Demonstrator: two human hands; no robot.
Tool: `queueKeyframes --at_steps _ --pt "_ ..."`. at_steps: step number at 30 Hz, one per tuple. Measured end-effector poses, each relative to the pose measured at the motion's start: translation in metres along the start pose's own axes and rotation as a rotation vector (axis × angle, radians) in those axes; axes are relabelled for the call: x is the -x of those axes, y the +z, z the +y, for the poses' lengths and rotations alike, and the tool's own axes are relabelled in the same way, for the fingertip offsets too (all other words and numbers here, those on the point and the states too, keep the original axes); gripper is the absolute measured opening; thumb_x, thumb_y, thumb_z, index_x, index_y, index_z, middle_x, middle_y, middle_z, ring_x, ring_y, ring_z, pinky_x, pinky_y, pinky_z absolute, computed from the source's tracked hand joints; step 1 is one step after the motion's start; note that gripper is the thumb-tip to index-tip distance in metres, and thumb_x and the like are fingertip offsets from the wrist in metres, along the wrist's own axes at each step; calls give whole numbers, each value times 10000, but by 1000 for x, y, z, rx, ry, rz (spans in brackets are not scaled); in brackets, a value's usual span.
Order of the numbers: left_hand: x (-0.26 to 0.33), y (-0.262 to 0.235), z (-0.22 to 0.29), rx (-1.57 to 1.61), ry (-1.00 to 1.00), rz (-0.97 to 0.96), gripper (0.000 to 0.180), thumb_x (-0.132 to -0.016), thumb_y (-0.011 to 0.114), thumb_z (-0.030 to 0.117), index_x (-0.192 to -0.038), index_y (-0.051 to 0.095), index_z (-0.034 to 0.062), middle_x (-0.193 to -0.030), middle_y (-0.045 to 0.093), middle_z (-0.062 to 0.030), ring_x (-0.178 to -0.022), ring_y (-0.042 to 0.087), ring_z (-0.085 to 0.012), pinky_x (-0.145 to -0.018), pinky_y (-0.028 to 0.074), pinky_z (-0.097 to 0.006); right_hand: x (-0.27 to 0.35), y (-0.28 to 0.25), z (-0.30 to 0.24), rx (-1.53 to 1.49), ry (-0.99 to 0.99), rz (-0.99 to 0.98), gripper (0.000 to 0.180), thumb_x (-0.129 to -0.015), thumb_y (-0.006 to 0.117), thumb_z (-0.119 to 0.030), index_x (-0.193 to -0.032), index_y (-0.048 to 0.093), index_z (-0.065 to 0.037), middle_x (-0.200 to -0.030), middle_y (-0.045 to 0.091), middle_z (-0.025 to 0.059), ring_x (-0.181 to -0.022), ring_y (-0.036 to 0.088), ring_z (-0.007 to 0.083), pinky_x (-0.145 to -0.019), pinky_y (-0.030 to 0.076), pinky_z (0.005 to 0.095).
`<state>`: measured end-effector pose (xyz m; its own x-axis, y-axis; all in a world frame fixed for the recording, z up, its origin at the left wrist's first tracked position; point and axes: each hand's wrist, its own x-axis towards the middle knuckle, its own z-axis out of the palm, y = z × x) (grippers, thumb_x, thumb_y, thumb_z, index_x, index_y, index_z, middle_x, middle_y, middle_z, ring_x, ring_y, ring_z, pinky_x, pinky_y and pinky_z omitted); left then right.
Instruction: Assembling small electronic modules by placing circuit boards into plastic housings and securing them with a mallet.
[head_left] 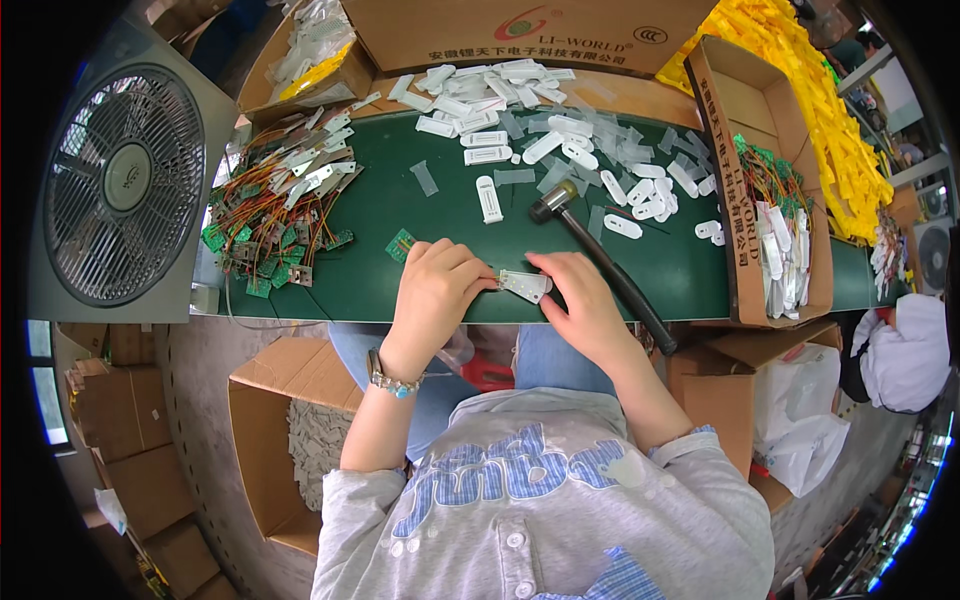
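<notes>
Head view, looking down at a green work table (400, 200). At its near edge, a small white plastic case (526, 286) lies flat between the two hands. Left hand (435, 290): fingers curled and pressed together, their tips pinching the case's left end; a bracelet (392, 382) sits on this wrist. Right hand (580, 300): fingers bent and close together, touching the case's right end from above. A mallet (600, 260) with a black handle lies slantwise on the table just beside the right hand, its head toward the table's middle. One more white case (488, 198) lies alone beyond the hands; farther back, many white cases (520, 120) and clear plastic strips are scattered. To the left, a heap of green circuit boards with coloured wires (275, 215) rests on the table. At right, an open cardboard box (740, 180) holds wired boards and white parts. A square fan (125, 180) stands at far left.
</notes>
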<state>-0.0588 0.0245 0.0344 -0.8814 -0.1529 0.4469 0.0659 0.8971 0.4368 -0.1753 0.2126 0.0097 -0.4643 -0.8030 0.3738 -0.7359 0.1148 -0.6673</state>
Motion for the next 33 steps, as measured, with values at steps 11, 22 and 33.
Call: queueKeyframes --at_steps 11,22,33 --pt "6 2 7 4 -162 -47 87 -783 747 133 -779 693 65 -754 644 -40 -766 602 -248 -739 414 -376 1 3 1 121 -156 -3 439 -719 690 40 -1132 691 -109 -1115 603 71 -995 577 284 -870 486 416" --pt "6 5 8 19 -168 -51 86 -790 741 135 -787 691 65 -768 643 -41 -783 602 -250 -743 419 -381 3 6 -5 269 -209 46 364 -719 704 6 -1068 721 -97 -1087 626 65 -993 579 275 -867 481 416" --pt "6 10 9 79 -159 -15 81 -801 726 121 -834 678 64 -791 619 -49 -804 606 -252 -736 459 -399 4 9 -1 209 -167 28 314 -712 678 27 -1013 715 -53 -1089 625 90 -998 581 291 -867 487 418"
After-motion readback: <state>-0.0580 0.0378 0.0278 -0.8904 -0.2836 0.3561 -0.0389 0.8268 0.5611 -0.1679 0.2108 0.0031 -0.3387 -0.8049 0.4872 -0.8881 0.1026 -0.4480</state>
